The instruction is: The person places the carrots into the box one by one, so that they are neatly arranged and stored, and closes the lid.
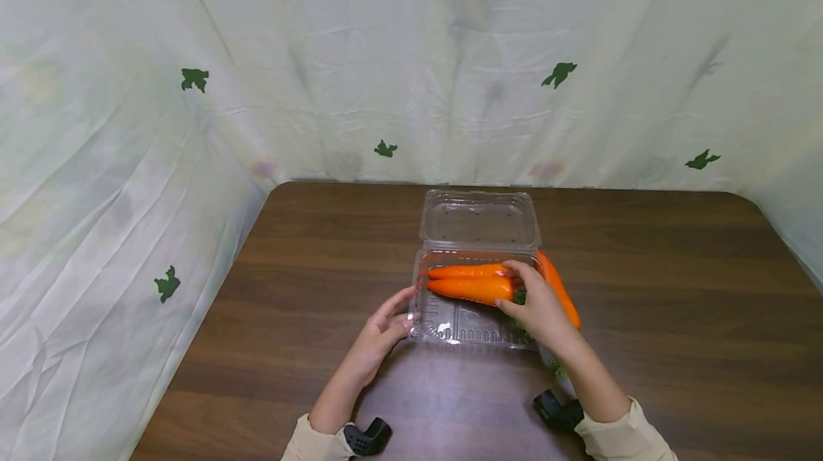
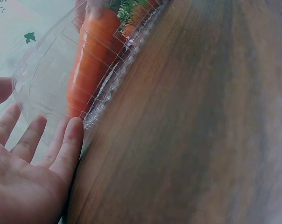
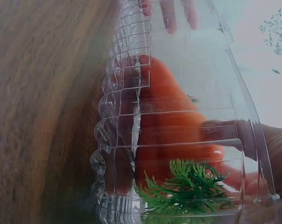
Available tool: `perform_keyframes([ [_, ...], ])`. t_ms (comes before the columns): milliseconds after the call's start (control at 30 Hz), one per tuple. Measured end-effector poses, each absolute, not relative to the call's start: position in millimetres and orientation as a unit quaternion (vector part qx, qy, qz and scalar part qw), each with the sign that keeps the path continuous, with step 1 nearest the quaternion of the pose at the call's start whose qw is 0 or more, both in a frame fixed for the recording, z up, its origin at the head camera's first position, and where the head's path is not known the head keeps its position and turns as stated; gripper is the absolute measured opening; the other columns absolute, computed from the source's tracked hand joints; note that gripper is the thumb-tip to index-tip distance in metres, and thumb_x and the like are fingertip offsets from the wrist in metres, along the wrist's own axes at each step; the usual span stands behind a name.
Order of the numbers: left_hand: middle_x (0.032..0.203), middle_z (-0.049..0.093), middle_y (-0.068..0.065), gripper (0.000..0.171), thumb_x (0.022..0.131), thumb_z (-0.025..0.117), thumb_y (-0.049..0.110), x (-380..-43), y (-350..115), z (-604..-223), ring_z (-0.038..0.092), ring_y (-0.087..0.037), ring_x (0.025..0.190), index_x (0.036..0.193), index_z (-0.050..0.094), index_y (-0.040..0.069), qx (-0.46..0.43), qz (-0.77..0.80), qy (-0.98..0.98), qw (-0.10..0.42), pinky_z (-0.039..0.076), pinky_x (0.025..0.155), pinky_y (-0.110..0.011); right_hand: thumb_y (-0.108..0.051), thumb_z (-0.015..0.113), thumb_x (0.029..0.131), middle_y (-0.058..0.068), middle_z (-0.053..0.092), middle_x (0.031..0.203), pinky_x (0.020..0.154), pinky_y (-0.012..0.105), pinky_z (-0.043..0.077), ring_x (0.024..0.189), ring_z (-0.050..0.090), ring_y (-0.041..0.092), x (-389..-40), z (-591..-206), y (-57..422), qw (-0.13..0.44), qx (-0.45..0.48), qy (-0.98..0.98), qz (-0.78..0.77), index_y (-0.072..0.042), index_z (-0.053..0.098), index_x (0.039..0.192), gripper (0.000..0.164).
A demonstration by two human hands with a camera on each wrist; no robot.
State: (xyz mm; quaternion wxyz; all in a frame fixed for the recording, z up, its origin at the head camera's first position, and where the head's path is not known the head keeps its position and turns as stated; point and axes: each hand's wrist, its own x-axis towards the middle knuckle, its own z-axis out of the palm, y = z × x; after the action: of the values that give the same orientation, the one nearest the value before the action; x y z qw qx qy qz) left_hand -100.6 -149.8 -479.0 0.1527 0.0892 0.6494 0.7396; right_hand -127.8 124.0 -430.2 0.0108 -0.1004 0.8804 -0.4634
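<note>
A clear plastic clamshell box (image 1: 476, 332) lies on the table with its lid folded back. Two orange carrots (image 1: 472, 288) lie side by side in it, tips to the left; their green leafy tops (image 3: 187, 182) show through the plastic in the right wrist view. My right hand (image 1: 540, 304) reaches into the box and grips the carrots at their thick ends, thumb on the near side and fingers on the far side. My left hand (image 1: 379, 336) rests against the box's left wall with fingers extended, as the left wrist view shows (image 2: 33, 172).
Another carrot (image 1: 558, 289) lies just outside the box's right side, partly behind my right hand. The open lid (image 1: 479, 218) extends toward the back of the brown wooden table (image 1: 675, 289). A pale patterned curtain (image 1: 321, 89) hangs behind the table.
</note>
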Motion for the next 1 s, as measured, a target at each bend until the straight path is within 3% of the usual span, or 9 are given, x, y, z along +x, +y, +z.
perform_keyframes([
  [500, 0.140, 0.033, -0.006, 0.049, 0.090, 0.053, 0.009, -100.0, -149.0, -478.3, 0.048, -0.028, 0.112, 0.136, 0.037, 0.013, 0.086, 0.741, 0.649, 0.150, 0.041, 0.086, -0.030, -0.003, 0.068, 0.078, 0.019, 0.048, 0.117, 0.090, 0.044, 0.037, 0.105, 0.047, 0.032, -127.1, -428.8, 126.8, -0.017, -0.096, 0.852, -0.515, 0.002, 0.040, 0.125, 0.055],
  [1000, 0.140, 0.031, -0.007, 0.049, 0.090, 0.052, 0.008, -100.6, -149.7, -479.0, 0.048, -0.028, 0.111, 0.136, 0.037, 0.011, 0.087, 0.741, 0.648, 0.151, 0.041, 0.086, -0.030, 0.006, 0.066, 0.076, 0.020, 0.048, 0.118, 0.093, 0.024, 0.034, 0.111, 0.045, 0.027, -121.2, -420.0, 133.9, -0.160, -0.105, 0.766, -0.614, 0.004, 0.041, 0.123, 0.053],
])
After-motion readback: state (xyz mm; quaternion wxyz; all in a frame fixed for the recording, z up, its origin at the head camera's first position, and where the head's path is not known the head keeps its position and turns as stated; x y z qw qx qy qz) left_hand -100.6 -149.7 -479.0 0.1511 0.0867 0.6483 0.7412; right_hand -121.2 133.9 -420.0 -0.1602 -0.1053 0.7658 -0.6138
